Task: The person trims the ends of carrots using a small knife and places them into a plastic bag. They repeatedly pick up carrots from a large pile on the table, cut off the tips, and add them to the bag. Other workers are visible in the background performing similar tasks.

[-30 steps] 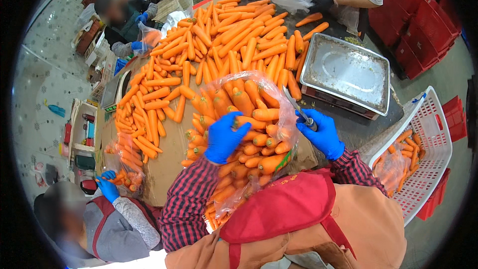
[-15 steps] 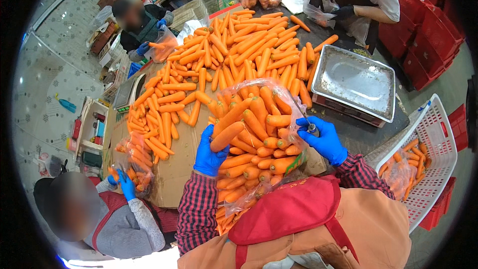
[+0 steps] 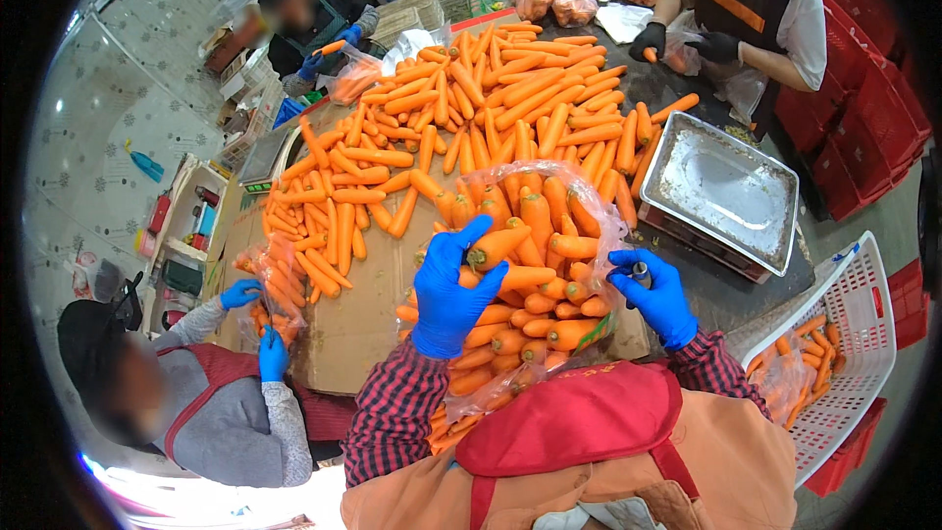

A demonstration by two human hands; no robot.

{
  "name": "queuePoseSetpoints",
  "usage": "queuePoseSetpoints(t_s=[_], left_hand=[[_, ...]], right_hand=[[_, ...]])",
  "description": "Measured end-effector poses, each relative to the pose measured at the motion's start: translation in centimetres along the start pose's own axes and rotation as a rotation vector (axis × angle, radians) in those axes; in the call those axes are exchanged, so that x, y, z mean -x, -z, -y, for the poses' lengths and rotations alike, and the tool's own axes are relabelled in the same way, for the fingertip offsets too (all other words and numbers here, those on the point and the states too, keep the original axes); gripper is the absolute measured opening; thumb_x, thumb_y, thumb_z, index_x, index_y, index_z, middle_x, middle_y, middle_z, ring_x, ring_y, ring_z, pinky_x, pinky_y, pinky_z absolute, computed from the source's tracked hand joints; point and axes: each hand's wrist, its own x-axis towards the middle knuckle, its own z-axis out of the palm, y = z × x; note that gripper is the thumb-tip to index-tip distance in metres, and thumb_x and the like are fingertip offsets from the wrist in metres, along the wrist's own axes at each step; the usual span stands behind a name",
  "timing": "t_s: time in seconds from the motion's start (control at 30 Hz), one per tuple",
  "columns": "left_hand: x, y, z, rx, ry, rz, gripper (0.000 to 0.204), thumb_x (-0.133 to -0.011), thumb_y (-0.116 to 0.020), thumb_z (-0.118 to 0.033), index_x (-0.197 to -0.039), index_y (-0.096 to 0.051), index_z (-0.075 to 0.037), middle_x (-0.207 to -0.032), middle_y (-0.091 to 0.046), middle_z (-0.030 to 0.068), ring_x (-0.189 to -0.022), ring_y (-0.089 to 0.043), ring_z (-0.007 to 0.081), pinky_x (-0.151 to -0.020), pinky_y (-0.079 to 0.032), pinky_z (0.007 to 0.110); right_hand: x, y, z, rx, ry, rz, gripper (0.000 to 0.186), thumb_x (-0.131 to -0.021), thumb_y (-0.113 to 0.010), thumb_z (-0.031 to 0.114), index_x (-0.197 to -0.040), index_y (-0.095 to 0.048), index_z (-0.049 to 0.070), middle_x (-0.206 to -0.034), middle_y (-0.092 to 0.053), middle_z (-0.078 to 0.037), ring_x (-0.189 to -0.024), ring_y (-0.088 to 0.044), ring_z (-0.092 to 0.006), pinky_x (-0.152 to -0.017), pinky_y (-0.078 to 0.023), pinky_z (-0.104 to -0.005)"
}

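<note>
In front of me stands a clear plastic bag [image 3: 606, 226] packed with carrots [image 3: 540, 216], its rim spread wide. My left hand [image 3: 446, 294], in a blue glove, is over the bag's left side with thumb and fingers apart. The stem end of a carrot [image 3: 498, 247] lies between them, touching or very close. At the bag's right rim, my right hand [image 3: 655, 294], also blue-gloved, is closed round a slim tool [image 3: 641, 275] with a dark, metal-ended handle. Its fingers also meet the plastic rim. The tool's other end is hidden.
A large carrot heap [image 3: 530, 88] covers the table beyond the bag. A metal tray [image 3: 721, 191] sits on a scale at right, near a white basket [image 3: 863, 334] holding bagged carrots. Co-workers handle carrots at left, far left and far right. Red crates [image 3: 863, 128] stand behind.
My left hand has moved right and up over the bag. The carrots it held now point into the bag, and its fingers have spread. My right hand keeps its hold; the view has shifted slightly.
</note>
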Motion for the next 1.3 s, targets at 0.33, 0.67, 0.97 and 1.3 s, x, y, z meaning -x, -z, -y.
queuePoseSetpoints(t_s=[0.33,0.67,0.97,1.3], left_hand=[[-6.7,-0.2,1.8,0.078,0.07,0.081,0.044,-0.073,-0.078,-0.015,-0.113,-0.063,-0.006,-0.094,-0.063,0.0055,-0.084,-0.058,0.0146,-0.078,-0.048,0.03],[-20.9,-5.0,4.6,0.419,0.293,0.0,0.073,-0.079,-0.075,-0.026,-0.137,-0.038,-0.001,-0.101,-0.057,0.0079,-0.085,-0.057,0.0115,-0.078,-0.048,0.027],[-4.0,-8.5,9.5,-0.287,0.134,0.447,0.072,-0.07,-0.078,-0.038,-0.129,-0.047,-0.012,-0.091,-0.063,0.0136,-0.084,-0.063,0.0264,-0.074,-0.05,0.038],[-2.2,-9.8,8.0,-0.059,0.151,0.157,0.06,-0.07,-0.079,-0.035,-0.116,-0.053,-0.008,-0.098,-0.062,0.0114,-0.09,-0.062,0.0269,-0.079,-0.05,0.038]], right_hand=[[0.0,0.5,-0.2,-0.003,-0.039,-0.042,0.027,-0.082,-0.068,0.01,-0.109,-0.065,0.003,-0.088,-0.066,-0.004,-0.081,-0.06,-0.0083,-0.069,-0.05,-0.0248],[-0.1,2.4,-1.7,-0.044,0.02,-0.17,0.026,-0.084,-0.067,0.009,-0.109,-0.064,0.003,-0.089,-0.066,-0.003,-0.081,-0.059,-0.0072,-0.061,-0.049,-0.0236],[-1.0,2.1,-2.3,-0.007,-0.037,-0.13,0.027,-0.083,-0.068,0.008,-0.109,-0.064,0.003,-0.092,-0.067,-0.004,-0.084,-0.061,-0.0096,-0.073,-0.05,-0.0265],[-0.3,1.4,-1.5,0.105,0.08,-0.086,0.028,-0.081,-0.069,0.008,-0.108,-0.064,0.004,-0.092,-0.068,-0.008,-0.086,-0.062,-0.0112,-0.078,-0.05,-0.0287]])
